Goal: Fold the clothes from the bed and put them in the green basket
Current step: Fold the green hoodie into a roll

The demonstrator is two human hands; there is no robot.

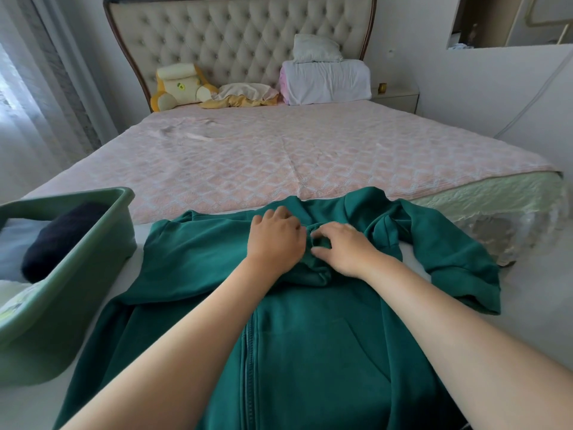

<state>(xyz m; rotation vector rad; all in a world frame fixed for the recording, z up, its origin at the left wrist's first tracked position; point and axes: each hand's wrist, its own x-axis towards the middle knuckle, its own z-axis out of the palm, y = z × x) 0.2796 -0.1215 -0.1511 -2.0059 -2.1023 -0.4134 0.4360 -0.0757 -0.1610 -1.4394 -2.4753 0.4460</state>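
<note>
- Nearest, under both forearms: green zip hoodie (310, 336), spread front-up on white surface (533, 290) at foot of bed, visible stretch of zip closed, one sleeve bent out to right.
- On hoodie's neck area: left grip (274, 240), palm down, fingers bent onto cloth; cannot tell whether any cloth is caught beneath.
- Just beside it: right grip (344, 249), thumb and fingers pinching bunched fold of hoodie at collar.
- To left, just beside hoodie: green basket (77, 290) on same white surface, with dark navy folded garment (59, 240) inside.
- Beyond: bed (279, 150) under pink quilted cover.
- Farthest, against tufted headboard (242, 35): yellow plush toy (179, 86), crumpled cream-and-yellow cloth (245, 94), white rolled bedding (328, 82), pillow (314, 48) on top.
</note>
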